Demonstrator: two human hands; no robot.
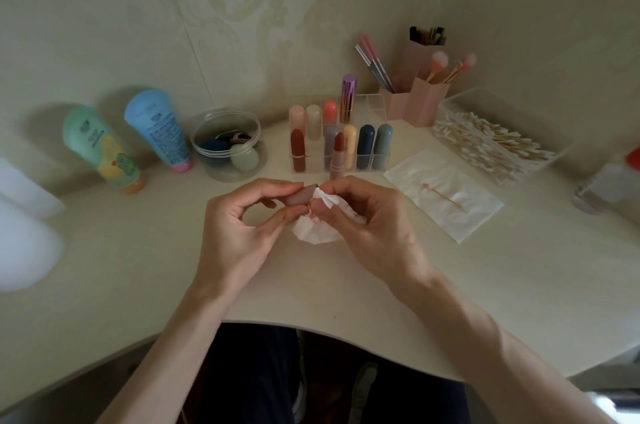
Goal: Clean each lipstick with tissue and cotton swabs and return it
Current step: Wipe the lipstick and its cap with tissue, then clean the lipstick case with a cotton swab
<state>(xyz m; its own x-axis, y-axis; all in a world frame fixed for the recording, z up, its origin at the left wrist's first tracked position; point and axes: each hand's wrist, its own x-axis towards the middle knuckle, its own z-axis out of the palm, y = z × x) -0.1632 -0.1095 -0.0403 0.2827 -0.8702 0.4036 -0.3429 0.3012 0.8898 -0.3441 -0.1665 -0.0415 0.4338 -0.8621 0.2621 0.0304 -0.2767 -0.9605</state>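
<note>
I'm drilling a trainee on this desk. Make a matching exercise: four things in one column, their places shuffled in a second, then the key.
1 pink cap
2 crumpled tissue
3 used cotton swab
4 uncapped lipstick

A lying on the white sheet
B pinched by the left hand
C standing in front of the clear organizer
D held by the right hand

Pairs: 1-B, 2-D, 3-A, 4-C

dim, soft light with a yellow-green cast — flat and muted. the green tube (100, 146) and blue tube (157, 127) throw faint shadows leftward onto the wall (138, 8), so light comes from the right. wide-angle distortion bows the table (138, 285) edge; white shapes (24, 226) at the left edge are blurred, and detail is soft overall.
</note>
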